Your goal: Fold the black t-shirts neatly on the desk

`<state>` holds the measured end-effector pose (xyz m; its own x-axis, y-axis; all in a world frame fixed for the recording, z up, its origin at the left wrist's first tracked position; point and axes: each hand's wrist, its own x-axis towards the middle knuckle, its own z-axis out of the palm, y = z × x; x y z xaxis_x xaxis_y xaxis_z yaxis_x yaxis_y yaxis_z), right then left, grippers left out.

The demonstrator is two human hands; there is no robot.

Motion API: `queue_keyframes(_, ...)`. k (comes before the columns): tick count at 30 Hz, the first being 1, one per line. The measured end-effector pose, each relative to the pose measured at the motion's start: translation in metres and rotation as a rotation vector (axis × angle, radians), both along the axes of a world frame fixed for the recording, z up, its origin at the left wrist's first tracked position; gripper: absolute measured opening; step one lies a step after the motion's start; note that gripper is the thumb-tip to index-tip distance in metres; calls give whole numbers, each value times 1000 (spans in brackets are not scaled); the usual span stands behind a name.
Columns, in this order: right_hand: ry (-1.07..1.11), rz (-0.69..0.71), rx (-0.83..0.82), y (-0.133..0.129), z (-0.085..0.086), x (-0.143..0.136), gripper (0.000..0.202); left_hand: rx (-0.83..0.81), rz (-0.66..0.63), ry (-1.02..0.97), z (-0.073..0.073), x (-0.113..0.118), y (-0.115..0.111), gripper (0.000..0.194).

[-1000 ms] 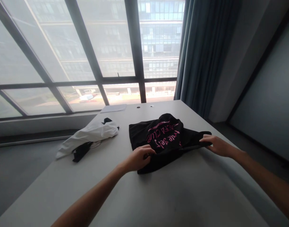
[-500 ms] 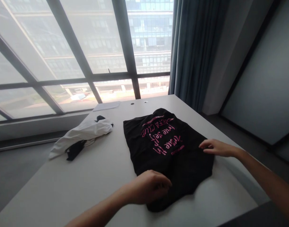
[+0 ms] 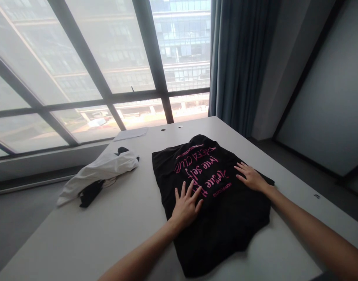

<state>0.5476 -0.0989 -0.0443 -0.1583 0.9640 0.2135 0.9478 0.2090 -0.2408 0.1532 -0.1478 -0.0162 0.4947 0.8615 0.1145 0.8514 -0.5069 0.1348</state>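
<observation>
A black garment point(image 3: 222, 222) with pink lettering lies spread on the white table point(image 3: 117, 230), its near edge uneven. My left hand point(image 3: 186, 207) rests on its left part with fingers spread, over the end of the lettering. On the right side of the cloth, my right hand point(image 3: 249, 176) lies with its fingers apart, beside the print. Neither hand grips anything.
A crumpled white garment point(image 3: 100, 169) with black parts lies at the table's left edge. Behind it is a sheet of paper point(image 3: 130, 134). Large windows stand beyond the table, and a blue-grey curtain point(image 3: 240, 70) hangs at the back right.
Both hands have moved forward and inward onto the black cloth, and their fingers have spread flat. The cloth's near part now reaches a little closer to me.
</observation>
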Motion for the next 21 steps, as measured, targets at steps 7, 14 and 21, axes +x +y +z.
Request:
queue_keyframes(7,-80,-185,-57,-34,-4,-21,62,-37,-86,23,0,-22,6,54)
queue_keyframes(14,-88,-277,-32,-96,-12,-57,60,-53,-256,40,4,-80,14,52)
queue_keyframes(21,-32,-42,167,-115,19,-77,43,-6,-270,-55,26,-89,-13,56)
